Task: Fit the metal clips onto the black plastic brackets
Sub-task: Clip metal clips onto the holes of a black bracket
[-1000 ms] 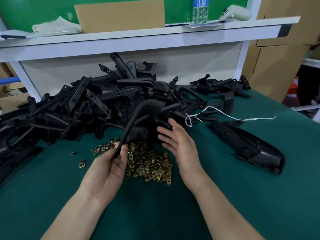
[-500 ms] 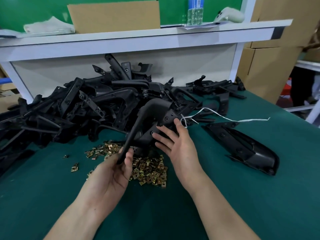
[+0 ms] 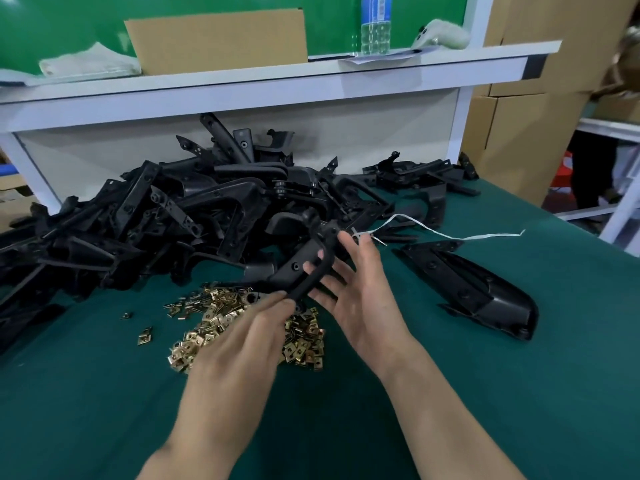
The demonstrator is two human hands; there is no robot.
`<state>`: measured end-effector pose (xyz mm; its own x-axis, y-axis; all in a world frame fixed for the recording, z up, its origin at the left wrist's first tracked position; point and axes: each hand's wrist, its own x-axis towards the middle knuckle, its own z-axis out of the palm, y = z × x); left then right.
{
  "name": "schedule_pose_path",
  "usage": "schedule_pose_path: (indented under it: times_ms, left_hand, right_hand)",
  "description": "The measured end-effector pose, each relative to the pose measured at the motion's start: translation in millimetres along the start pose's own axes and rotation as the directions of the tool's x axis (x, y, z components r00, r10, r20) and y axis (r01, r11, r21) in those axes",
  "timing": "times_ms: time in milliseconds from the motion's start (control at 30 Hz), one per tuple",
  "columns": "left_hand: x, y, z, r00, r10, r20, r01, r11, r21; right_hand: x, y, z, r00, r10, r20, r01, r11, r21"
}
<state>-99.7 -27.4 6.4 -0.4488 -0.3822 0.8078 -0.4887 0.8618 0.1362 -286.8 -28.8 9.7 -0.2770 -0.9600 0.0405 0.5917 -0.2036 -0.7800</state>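
A long black plastic bracket is lifted just above the green table, in front of the big heap of black brackets. My left hand shows its back to the camera and pinches the bracket's near, thin end. My right hand is palm-up with straight fingers under the bracket's arm, supporting it. Under both hands lies a loose pile of brass-coloured metal clips. I see no clip in either hand.
One large black bracket lies alone to the right, with a white string trailing behind it. A few stray clips lie left of the pile. A white shelf carrying a cardboard box and a bottle overhangs the heap.
The bracket has tipped down and turned between my hands. My left hand rolled over to back-up at the near end. My right hand slid under the bracket's arm.
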Motion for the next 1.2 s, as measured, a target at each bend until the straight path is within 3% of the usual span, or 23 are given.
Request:
schedule_pose_path:
  times_ms: [167,300,367,467,533,633,733,800,867,1100,1200]
  left_hand:
    - [-3.2,24.3,-2.2,0.975,0.172,0.137,-0.177,0.984,0.021]
    - [-6.9,36.9,1.8,0.910,0.323,0.260,-0.326,0.945,-0.030]
    - [-6.8,37.3,2.3,0.915,0.325,0.240,-0.304,0.945,-0.121]
    - [-7.4,28.2,-3.1,0.979,0.074,0.189,-0.035,0.980,-0.198]
    - [-7.8,13.7,-9.1,0.967,-0.163,0.193,0.180,0.981,-0.074]
    - [-11.7,-12.9,-15.1,0.866,-0.386,0.317,0.331,0.919,0.213]
    - [-18.4,-32.7,-16.4,0.729,-0.525,0.440,0.391,0.846,0.362]
    - [-20.0,-38.7,-13.2,0.667,-0.552,0.499,0.393,0.831,0.394]
    - [-19.7,-40.7,-9.3,0.657,-0.541,0.525,0.352,0.836,0.420]
    - [-14.8,-43.9,3.6,0.763,-0.485,0.428,0.314,0.856,0.410]
    - [-15.0,-42.7,4.6,0.803,-0.449,0.393,0.294,0.871,0.394]
  right_hand:
    - [-0.5,0.2,2.9,0.999,0.028,-0.039,-0.030,0.997,-0.067]
    - [-4.4,-0.6,-3.8,0.997,0.038,-0.073,-0.048,0.988,-0.150]
    - [-8.3,0.0,-2.5,0.991,0.077,-0.111,-0.096,0.979,-0.180]
    - [-13.3,1.7,-5.1,0.982,0.118,-0.148,-0.146,0.968,-0.202]
    - [-20.0,1.8,-8.8,0.979,0.171,-0.108,-0.192,0.951,-0.243]
    - [-33.0,-3.3,-14.6,0.978,0.206,-0.039,-0.208,0.927,-0.314]
    - [-43.8,-9.8,-17.0,0.973,0.230,-0.009,-0.211,0.877,-0.431]
    - [-48.6,-15.3,-20.9,0.970,0.244,0.011,-0.212,0.862,-0.460]
    - [-51.1,-24.1,-25.9,0.970,0.235,0.063,-0.179,0.864,-0.470]
    - [-45.1,-54.3,-29.7,0.991,0.010,0.135,0.046,0.913,-0.406]
    - [-43.5,-49.2,-26.1,0.997,-0.072,-0.002,0.059,0.831,-0.553]
